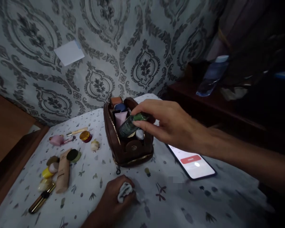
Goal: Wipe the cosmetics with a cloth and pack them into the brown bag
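My right hand (167, 122) reaches in from the right and pinches the green-capped end of a dark green bottle (129, 126). The bottle is tilted, its lower end inside the mouth of an open brown toiletry bag (128, 155). Also in the bag are a pale pink tube (120, 118), a round blue item (120, 107) and a whitish rounded item (140, 135). My left hand (112, 198) rests in a fist on the sheet in front of the bag. A crumpled whitish cloth or tissue (125, 192) pokes out of its fingers.
Left of the bag lie cosmetics: a beige tube (63, 172), a dark-lidded jar (73, 155), an amber jar (85, 136) and a black-and-gold tube (41, 198). A lit phone (194, 166) lies under my right forearm. A water bottle (211, 77) stands on a dark red surface.
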Tool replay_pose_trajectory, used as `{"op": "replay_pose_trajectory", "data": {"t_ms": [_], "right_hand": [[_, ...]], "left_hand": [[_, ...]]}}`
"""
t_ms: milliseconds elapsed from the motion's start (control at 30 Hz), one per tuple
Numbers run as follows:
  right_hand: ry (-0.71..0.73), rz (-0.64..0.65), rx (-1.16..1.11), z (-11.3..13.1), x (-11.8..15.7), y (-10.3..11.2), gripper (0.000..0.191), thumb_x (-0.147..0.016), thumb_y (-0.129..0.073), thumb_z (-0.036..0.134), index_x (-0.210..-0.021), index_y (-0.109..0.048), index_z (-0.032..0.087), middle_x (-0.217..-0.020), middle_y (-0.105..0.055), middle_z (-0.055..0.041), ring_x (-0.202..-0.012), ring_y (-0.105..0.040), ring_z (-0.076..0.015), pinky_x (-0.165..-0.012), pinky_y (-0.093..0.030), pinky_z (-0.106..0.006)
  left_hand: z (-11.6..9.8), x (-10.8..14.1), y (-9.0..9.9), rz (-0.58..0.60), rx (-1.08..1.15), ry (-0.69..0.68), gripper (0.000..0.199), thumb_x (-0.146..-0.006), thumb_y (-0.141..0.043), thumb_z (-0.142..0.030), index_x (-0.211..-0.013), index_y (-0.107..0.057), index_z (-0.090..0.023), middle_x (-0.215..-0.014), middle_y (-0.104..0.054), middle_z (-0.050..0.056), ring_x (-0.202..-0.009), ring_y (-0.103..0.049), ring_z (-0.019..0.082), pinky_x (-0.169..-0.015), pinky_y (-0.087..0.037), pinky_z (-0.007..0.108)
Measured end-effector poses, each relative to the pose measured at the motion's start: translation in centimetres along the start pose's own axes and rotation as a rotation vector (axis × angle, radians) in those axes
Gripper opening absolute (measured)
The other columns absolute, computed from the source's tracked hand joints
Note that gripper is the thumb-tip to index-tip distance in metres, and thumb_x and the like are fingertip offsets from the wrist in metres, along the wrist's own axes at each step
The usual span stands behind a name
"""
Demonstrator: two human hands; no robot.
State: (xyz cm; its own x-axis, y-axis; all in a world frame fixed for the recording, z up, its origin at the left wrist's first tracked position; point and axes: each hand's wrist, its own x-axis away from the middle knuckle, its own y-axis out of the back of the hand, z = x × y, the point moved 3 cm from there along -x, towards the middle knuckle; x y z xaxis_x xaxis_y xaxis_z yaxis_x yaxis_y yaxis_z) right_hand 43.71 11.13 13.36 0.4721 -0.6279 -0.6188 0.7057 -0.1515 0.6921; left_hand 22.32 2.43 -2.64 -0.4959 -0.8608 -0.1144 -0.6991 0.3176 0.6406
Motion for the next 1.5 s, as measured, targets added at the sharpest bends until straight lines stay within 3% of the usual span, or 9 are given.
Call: {"op": "replay_pose_trajectory", "data": {"t_ms": [200,333,500,700,867,967,1167,1367,1500], "right_hand": [[0.024,0.230,-0.021,-1.1,-2.6,-3.3,0.018,-0.091,-0.056,0.019,-0.108,-0.056,0.015,-0.094,-0.064,-0.0061,-0.079,-0.057,-0.0176,-0.070,-0.039,-0.029],[-0.007,0.333,-0.044,-1.5,-4.0,-4.8,0.023,-0.088,-0.062,0.021,-0.108,-0.052,0.016,-0.085,-0.061,-0.0026,-0.072,-0.053,-0.0159,-0.064,-0.035,-0.027],[0.012,0.432,-0.089,-1.9,-5.2,-5.9,0.021,-0.084,-0.067,0.017,-0.100,-0.053,0.017,-0.083,-0.060,-0.0006,-0.069,-0.052,-0.0136,-0.062,-0.033,-0.025],[-0.006,0.517,-0.209,-2.5,-5.0,-6.8,0.017,-0.081,-0.066,0.007,-0.093,-0.059,0.017,-0.094,-0.064,-0.0006,-0.081,-0.057,-0.0136,-0.068,-0.036,-0.025],[-0.036,0.512,-0.200,-2.8,-4.8,-6.9,0.018,-0.079,-0.069,0.009,-0.094,-0.061,0.017,-0.092,-0.064,0.0000,-0.077,-0.056,-0.0128,-0.066,-0.036,-0.024],[-0.052,0.560,-0.135,-2.6,-5.0,-6.5,0.020,-0.077,-0.073,0.011,-0.095,-0.064,0.016,-0.088,-0.064,-0.0004,-0.076,-0.057,-0.0137,-0.065,-0.036,-0.024],[-0.036,0.645,-0.084,-1.5,-5.4,-5.2,0.025,-0.076,-0.076,0.013,-0.099,-0.071,0.017,-0.087,-0.068,-0.0006,-0.073,-0.061,-0.0138,-0.063,-0.040,-0.023],[-0.051,0.655,-0.042,-1.5,-5.0,-4.7,0.023,-0.078,-0.075,0.016,-0.101,-0.073,0.016,-0.080,-0.068,-0.0007,-0.070,-0.062,-0.0138,-0.063,-0.041,-0.023],[-0.002,0.658,-0.010,-1.6,-5.0,-4.4,0.024,-0.080,-0.073,0.015,-0.104,-0.073,0.015,-0.084,-0.068,-0.0031,-0.077,-0.062,-0.0153,-0.067,-0.044,-0.024]], "left_hand": [[0.3,-0.3,0.0,0.025,-0.012,-0.017,0.006,-0.084,-0.052,-0.019,-0.084,-0.058,-0.019,-0.072,-0.065,0.002,-0.062,-0.062,0.013,-0.059,-0.046,0.020],[0.4,-0.4,0.0,0.034,-0.021,-0.079,0.008,-0.081,-0.054,-0.016,-0.087,-0.057,-0.020,-0.074,-0.067,0.002,-0.063,-0.063,0.013,-0.059,-0.047,0.020],[0.6,-0.4,0.0,-0.009,-0.031,-0.194,0.010,-0.084,-0.051,-0.017,-0.092,-0.055,-0.020,-0.075,-0.066,0.003,-0.063,-0.062,0.014,-0.057,-0.046,0.020],[0.7,-0.4,0.0,-0.010,-0.011,-0.238,0.006,-0.086,-0.049,-0.018,-0.090,-0.052,-0.021,-0.070,-0.061,0.002,-0.060,-0.059,0.014,-0.054,-0.044,0.022],[1.4,0.0,-0.5,-0.030,0.023,-0.247,0.010,-0.085,-0.050,-0.019,-0.093,-0.054,-0.021,-0.073,-0.062,0.003,-0.061,-0.058,0.014,-0.055,-0.045,0.022],[3.3,0.7,-1.7,-0.056,0.028,-0.203,0.011,-0.080,-0.055,-0.022,-0.091,-0.057,-0.021,-0.074,-0.063,0.002,-0.061,-0.059,0.014,-0.056,-0.046,0.022],[6.9,1.0,-4.0,0.024,0.001,-0.074,0.013,-0.076,-0.067,-0.029,-0.087,-0.065,-0.022,-0.079,-0.070,0.001,-0.067,-0.063,0.013,-0.064,-0.051,0.019],[5.3,0.6,-2.6,0.087,0.038,0.017,0.010,-0.086,-0.064,-0.026,-0.094,-0.067,-0.023,-0.093,-0.072,0.002,-0.084,-0.067,0.015,-0.080,-0.051,0.019],[3.4,0.5,-1.6,0.038,0.037,-0.041,0.015,-0.075,-0.066,-0.019,-0.090,-0.062,-0.021,-0.084,-0.069,0.002,-0.072,-0.064,0.015,-0.068,-0.049,0.020]]}}
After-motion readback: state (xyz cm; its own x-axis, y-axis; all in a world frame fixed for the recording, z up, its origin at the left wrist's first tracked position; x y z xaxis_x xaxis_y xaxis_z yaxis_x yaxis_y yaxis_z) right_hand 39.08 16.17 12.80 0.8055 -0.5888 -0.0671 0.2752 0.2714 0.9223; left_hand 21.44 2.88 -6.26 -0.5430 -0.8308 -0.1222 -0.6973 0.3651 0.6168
